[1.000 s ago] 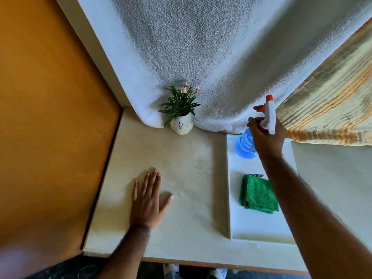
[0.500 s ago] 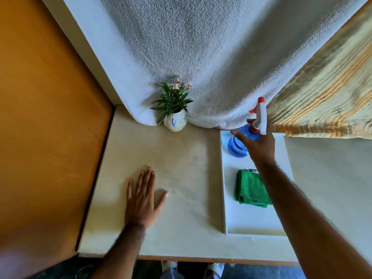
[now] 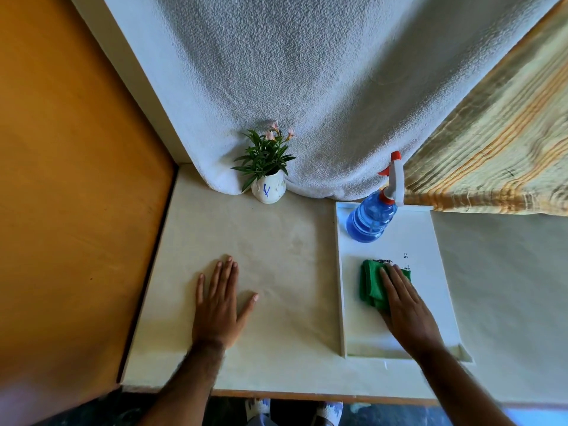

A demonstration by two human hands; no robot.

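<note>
A folded green cloth (image 3: 370, 285) lies in a white tray (image 3: 427, 241) on the right of the table. My right hand (image 3: 405, 305) rests flat on the cloth with straight fingers and covers its right half. At the tray's far end a blue spray bottle (image 3: 370, 218) with a white and red trigger head stands upright, with no hand on it. My left hand (image 3: 219, 302) lies flat, fingers spread, on the cream tabletop (image 3: 276, 247), left of the tray.
A small white pot with a green flowering plant (image 3: 267, 173) stands at the back of the table. A white towel (image 3: 307, 87) and a striped curtain (image 3: 491, 149) hang behind. An orange wooden panel (image 3: 76, 179) borders the table's left side.
My right hand has let go of the spray bottle, which now stands in the tray, and has come back to rest on the green cloth. My left hand has stayed put.
</note>
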